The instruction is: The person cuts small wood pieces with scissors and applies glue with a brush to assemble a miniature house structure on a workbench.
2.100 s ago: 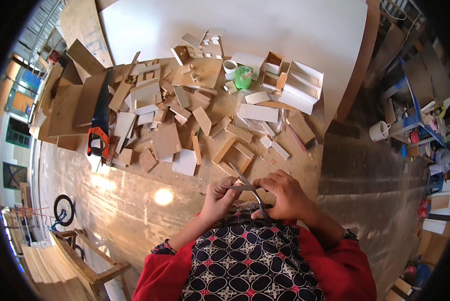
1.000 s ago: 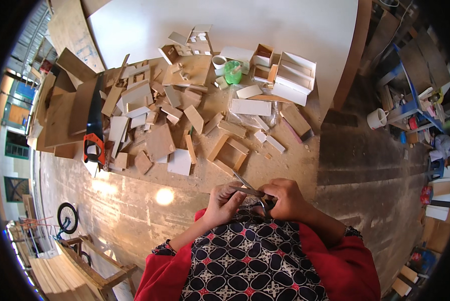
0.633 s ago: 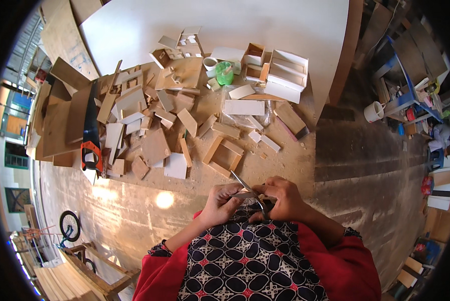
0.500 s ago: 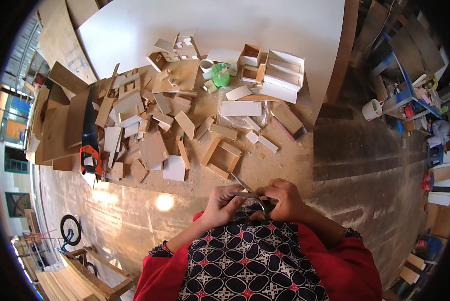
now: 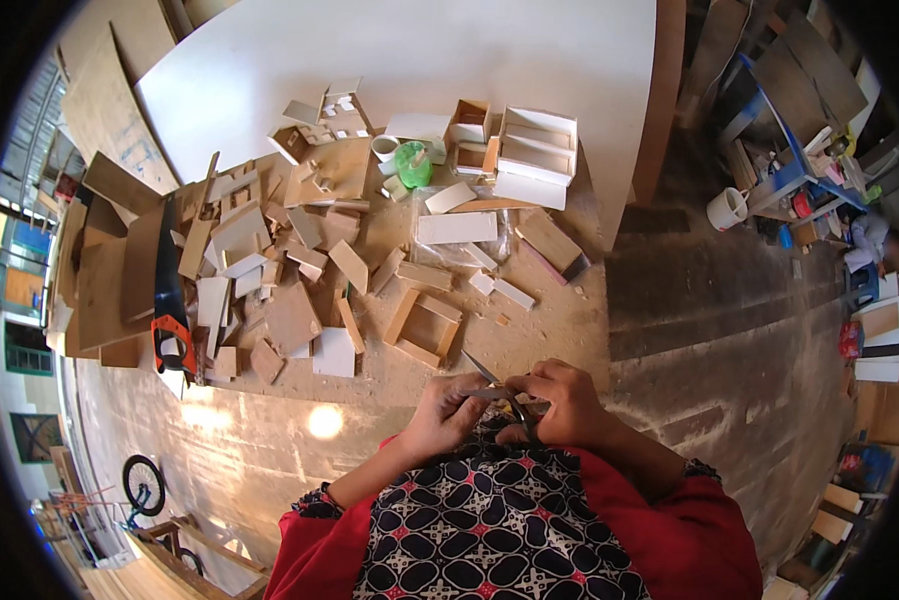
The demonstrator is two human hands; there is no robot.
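Both my hands work close together in front of my body, at the near edge of the wooden table (image 5: 559, 345). My right hand (image 5: 567, 405) is closed round the handles of a pair of scissors (image 5: 479, 366). One pointed metal blade sticks out up and to the left, over the table edge. My left hand (image 5: 441, 415) pinches a flat dark grey piece (image 5: 485, 393) that meets the scissors where they cross. Whether this piece is a separate strip or the other blade, I cannot tell. My fingers partly hide the handles. Just beyond my hands sits an open wooden frame (image 5: 424, 328).
Wooden offcuts (image 5: 294, 318) crowd the table's left half. A handsaw (image 5: 172, 340) with an orange handle lies at its left edge. Further back are a green container (image 5: 412, 165), a white cup (image 5: 384, 148) and a white compartment box (image 5: 539, 150). A white bucket (image 5: 726, 208) stands at the right.
The view has shifted, so the table's things appear further left and lower. The protruding scissor blade shows at a slightly different angle. Both hands keep their holds.
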